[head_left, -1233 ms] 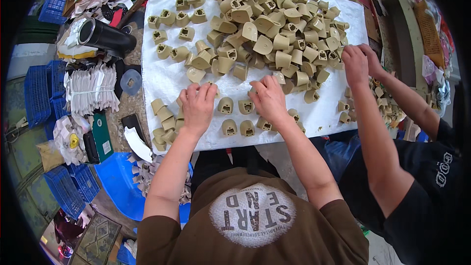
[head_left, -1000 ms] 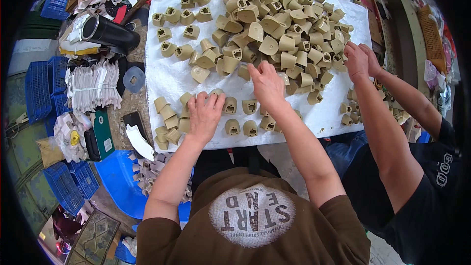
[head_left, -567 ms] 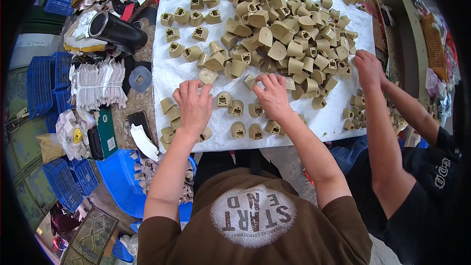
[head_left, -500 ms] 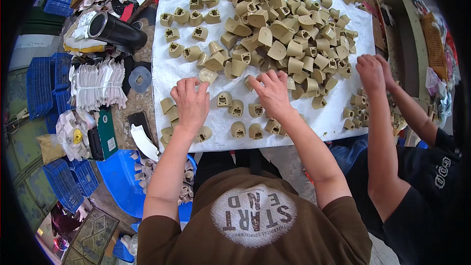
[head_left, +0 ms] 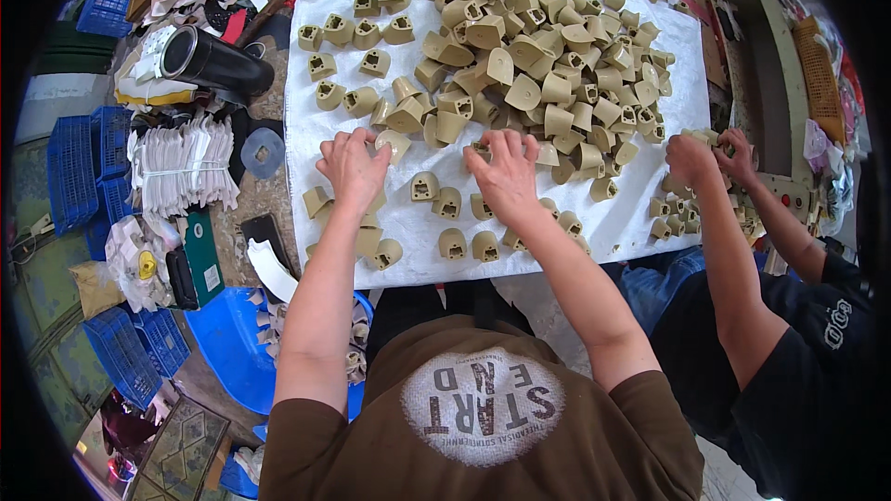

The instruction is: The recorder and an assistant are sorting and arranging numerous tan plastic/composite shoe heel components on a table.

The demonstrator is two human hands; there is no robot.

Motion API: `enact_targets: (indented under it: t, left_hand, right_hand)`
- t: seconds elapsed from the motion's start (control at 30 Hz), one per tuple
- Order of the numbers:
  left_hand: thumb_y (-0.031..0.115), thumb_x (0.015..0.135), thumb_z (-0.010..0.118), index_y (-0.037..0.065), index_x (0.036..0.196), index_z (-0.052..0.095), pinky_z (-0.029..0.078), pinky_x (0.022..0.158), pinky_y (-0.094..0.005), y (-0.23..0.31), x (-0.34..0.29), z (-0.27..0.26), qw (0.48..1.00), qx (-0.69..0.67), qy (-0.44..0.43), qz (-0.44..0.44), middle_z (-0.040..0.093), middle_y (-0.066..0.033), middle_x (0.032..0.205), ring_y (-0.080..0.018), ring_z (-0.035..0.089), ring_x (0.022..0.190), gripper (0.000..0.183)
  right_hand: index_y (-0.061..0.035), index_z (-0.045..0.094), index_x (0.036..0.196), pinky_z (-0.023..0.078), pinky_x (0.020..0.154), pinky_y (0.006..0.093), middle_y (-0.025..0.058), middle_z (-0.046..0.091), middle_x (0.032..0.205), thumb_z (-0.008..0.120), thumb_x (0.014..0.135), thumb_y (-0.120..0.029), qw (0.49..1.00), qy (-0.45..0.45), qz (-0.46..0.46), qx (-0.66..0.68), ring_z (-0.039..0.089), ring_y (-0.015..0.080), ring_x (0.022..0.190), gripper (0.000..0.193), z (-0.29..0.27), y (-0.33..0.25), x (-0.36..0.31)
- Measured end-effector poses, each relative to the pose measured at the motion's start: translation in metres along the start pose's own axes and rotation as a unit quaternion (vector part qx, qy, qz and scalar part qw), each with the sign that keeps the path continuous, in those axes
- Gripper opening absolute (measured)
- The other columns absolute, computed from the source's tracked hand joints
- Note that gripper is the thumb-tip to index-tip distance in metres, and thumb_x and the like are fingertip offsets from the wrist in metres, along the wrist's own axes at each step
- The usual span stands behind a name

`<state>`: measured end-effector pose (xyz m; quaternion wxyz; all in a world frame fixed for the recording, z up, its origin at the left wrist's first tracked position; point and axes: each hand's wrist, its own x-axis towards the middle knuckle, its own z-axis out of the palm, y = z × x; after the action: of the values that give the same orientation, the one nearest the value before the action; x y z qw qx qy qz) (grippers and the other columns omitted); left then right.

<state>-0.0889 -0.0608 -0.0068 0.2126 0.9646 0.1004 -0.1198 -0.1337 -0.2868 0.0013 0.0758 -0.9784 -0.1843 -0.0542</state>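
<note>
Tan moulded shoe heels (head_left: 524, 96) lie heaped on a white sheet (head_left: 316, 144). My left hand (head_left: 355, 167) reaches over the sheet's left part, fingers bent and apart. A tilted heel (head_left: 393, 146) sits just beside its thumb; nothing shows in its grasp. By the heap's near edge, my right hand (head_left: 506, 174) has its fingers curled down around a heel (head_left: 479, 146), mostly hidden beneath them. Between and in front of the hands stand single heels (head_left: 424, 186) with their socketed ends showing. Others (head_left: 317, 200) are partly covered by my left wrist.
Spaced heels (head_left: 366, 34) stand left of the heap. At right, a co-worker's hands (head_left: 691, 160) are among more heels (head_left: 682, 209). A black cylinder (head_left: 223, 63), a bundled white stack (head_left: 190, 165) and a phone (head_left: 264, 234) lie left; a blue basin (head_left: 218, 339) sits below.
My left hand has moved slightly away and left, leaving the tilted heel in place. My right hand has shifted a little farther and left. The co-worker's hands have lowered and spread apart.
</note>
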Motion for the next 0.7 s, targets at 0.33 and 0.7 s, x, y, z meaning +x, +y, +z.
enact_targets:
  t: [0.33,0.7]
  left_hand:
    - [0.017,0.065,0.074,0.009,0.088,0.057,0.031,0.087,-0.0433,-0.003,-0.015,0.003,0.991,-0.098,-0.089,0.032,0.061,-0.0056,0.096,-0.0279,0.047,0.102,0.030]
    - [0.009,0.067,0.069,0.013,0.106,0.057,0.030,0.088,-0.0432,-0.009,-0.030,0.011,0.930,0.119,0.153,0.311,0.055,-0.0020,0.099,-0.0242,0.048,0.102,0.041]
  right_hand:
    - [-0.0147,0.066,0.102,0.031,0.090,0.0451,0.0078,0.050,0.103,0.066,0.073,-0.008,0.981,-0.057,0.044,0.178,0.045,0.0283,0.103,0.030,-0.009,-0.013,-0.017]
    - [-0.0086,0.063,0.104,0.036,0.082,0.0420,0.0087,0.051,0.099,0.072,0.070,-0.012,0.972,0.036,0.123,0.197,0.045,0.0295,0.098,0.035,-0.016,-0.012,0.024]
